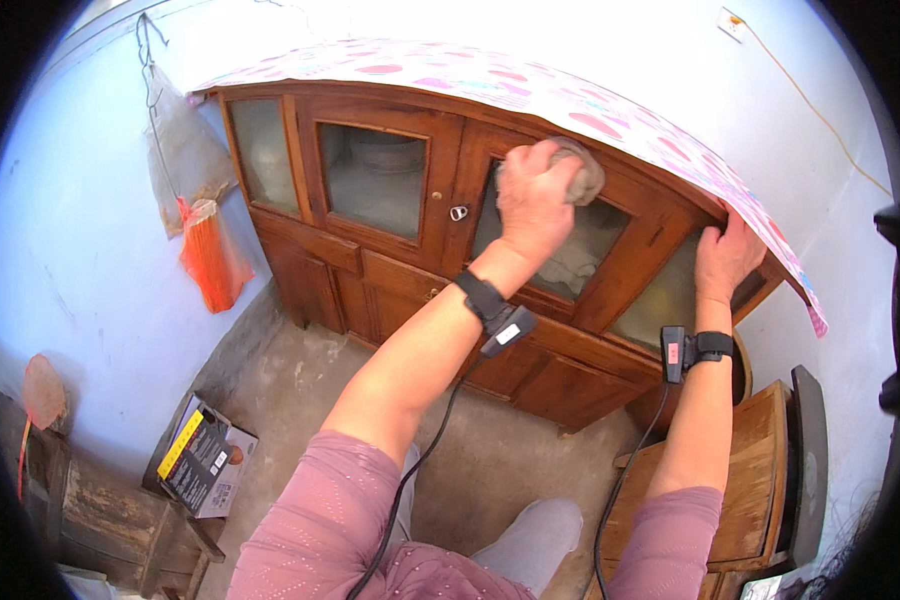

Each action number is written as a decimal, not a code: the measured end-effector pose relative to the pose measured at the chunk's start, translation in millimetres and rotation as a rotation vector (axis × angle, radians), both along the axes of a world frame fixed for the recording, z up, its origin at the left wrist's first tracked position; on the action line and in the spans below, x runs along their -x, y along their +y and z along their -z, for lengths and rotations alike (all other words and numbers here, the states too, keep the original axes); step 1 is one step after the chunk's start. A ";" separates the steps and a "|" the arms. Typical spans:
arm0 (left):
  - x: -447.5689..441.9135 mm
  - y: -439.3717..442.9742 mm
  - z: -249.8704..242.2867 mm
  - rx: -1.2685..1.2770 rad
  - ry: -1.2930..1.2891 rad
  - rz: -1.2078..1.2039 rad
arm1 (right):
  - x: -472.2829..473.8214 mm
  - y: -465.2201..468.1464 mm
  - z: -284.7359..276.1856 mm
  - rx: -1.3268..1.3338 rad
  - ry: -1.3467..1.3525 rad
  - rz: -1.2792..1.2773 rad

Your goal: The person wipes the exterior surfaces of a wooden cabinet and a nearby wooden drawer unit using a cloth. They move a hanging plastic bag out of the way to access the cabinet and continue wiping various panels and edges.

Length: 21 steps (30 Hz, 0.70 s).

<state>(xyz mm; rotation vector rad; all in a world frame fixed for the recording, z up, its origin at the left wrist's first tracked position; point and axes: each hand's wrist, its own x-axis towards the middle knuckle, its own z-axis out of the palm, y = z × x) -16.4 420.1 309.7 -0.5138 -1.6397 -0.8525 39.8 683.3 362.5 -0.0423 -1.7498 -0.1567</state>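
My left hand (pixel 534 196) holds a crumpled greyish-brown cloth (pixel 581 176) against the upper door frame of a brown wooden cabinet (pixel 390 259). Both hand and cloth look slightly blurred. A glass pane (pixel 607 225) lies just below the cloth. At the cabinet's right end, my right hand (pixel 729 251) is at the top edge, its fingers partly hidden under the hanging rim of a patterned table cover (pixel 592 124). Whether those fingers grip the cover or only press on the wood, I cannot tell. A metal pull ring (pixel 459 214) sits on the door's left stile.
Plastic bags (pixel 214 259) hang on the left wall. A printed cardboard box (pixel 206 457) stands on the concrete floor (pixel 330 397) by a worn wooden piece of furniture (pixel 112 517). A wooden cabinet (pixel 742 480) is close on my right. Black cables (pixel 435 442) run from both wrist devices.
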 end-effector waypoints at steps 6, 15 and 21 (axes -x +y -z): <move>26.7 -88.8 -9.0 0.073 0.143 -0.207 | -2.9 -1.6 1.3 -0.050 0.070 0.032; 65.1 -186.6 -9.3 -0.152 -0.033 -0.275 | -1.2 4.1 4.6 -0.032 0.041 0.000; 70.8 -161.3 -4.5 -0.350 -0.020 0.075 | 2.3 -4.7 6.2 0.036 0.064 0.017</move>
